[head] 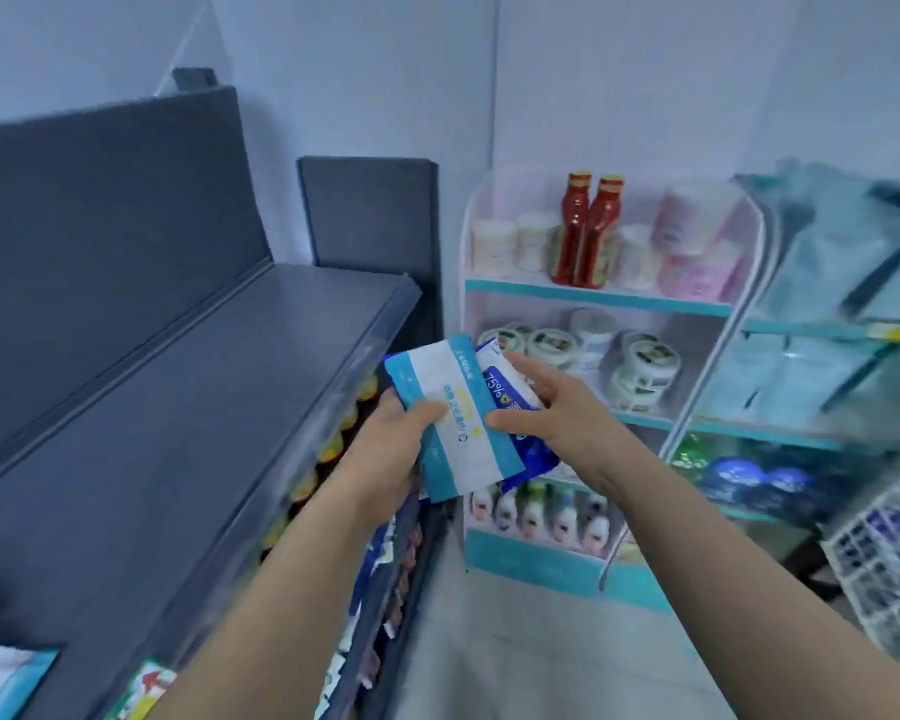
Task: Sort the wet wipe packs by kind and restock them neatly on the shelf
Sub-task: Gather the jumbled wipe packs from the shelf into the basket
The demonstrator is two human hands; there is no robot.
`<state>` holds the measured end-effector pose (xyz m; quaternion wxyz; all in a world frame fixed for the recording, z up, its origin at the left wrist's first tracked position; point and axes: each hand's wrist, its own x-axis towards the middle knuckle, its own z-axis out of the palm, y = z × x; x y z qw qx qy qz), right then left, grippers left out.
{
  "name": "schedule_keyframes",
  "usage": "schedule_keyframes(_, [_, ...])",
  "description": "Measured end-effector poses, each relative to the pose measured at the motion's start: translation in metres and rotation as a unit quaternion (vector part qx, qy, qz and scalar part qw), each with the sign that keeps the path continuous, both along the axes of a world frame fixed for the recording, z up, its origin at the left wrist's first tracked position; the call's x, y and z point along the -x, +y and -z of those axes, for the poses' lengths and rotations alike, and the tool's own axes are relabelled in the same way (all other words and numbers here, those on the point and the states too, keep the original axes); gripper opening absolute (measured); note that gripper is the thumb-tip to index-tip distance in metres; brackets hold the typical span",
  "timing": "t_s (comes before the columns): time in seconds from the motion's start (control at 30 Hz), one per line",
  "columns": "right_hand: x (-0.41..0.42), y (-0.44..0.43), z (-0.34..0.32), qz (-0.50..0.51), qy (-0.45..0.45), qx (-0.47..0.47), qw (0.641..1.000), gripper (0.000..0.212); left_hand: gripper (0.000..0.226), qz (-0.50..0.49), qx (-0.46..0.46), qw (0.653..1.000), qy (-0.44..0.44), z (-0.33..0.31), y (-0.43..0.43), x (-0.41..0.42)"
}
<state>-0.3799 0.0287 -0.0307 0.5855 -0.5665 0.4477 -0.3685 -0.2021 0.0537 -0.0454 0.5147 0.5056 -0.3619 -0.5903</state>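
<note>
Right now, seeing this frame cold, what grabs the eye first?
At centre, the left hand grips a light blue-and-white wipe pack while the right hand holds a dark blue pack behind it. Two red bottles stand on the white rack's top tier; a grey shelf runs along the left.

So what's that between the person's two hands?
Two wet wipe packs, in the head view: the left hand grips a light blue-and-white pack, the right hand a dark blue pack.
</note>
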Motion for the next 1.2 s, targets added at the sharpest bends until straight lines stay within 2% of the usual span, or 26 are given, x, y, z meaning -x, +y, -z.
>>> schedule_keyframes(0.07, [0.058,0.017,0.002,0.068,-0.003,-0.025,0.997,0.072,0.033,0.065,0.005,0.998,0.0,0.004,-0.003,0.053])
schedule_keyframes(0.2, [0.178,0.058,0.001,0.166,0.004,-0.032,0.986,0.064,0.032,0.167,0.001,0.986,0.011,0.015,-0.001,0.173])
schedule_keyframes(0.47, [0.409,0.136,0.009,0.306,0.041,-0.047,0.95,0.055,0.034,0.283,-0.047,0.955,0.07,0.039,0.035,0.425])
schedule_keyframes(0.67, [0.531,0.147,0.024,0.352,0.073,-0.087,0.929,0.026,0.038,0.31,-0.052,0.948,0.044,0.053,0.036,0.548])
schedule_keyframes(0.9, [0.624,0.102,0.067,0.379,0.095,-0.148,0.909,0.025,0.027,0.291,-0.106,0.951,-0.009,0.094,-0.011,0.648])
schedule_keyframes(1.0, [0.651,0.076,0.094,0.363,0.11,-0.185,0.907,0.031,0.035,0.271,-0.15,0.95,-0.024,0.125,-0.034,0.674])
schedule_keyframes(1.2, [0.683,0.025,0.141,0.314,0.134,-0.234,0.91,0.025,0.046,0.188,-0.233,0.953,-0.054,0.172,-0.065,0.695])
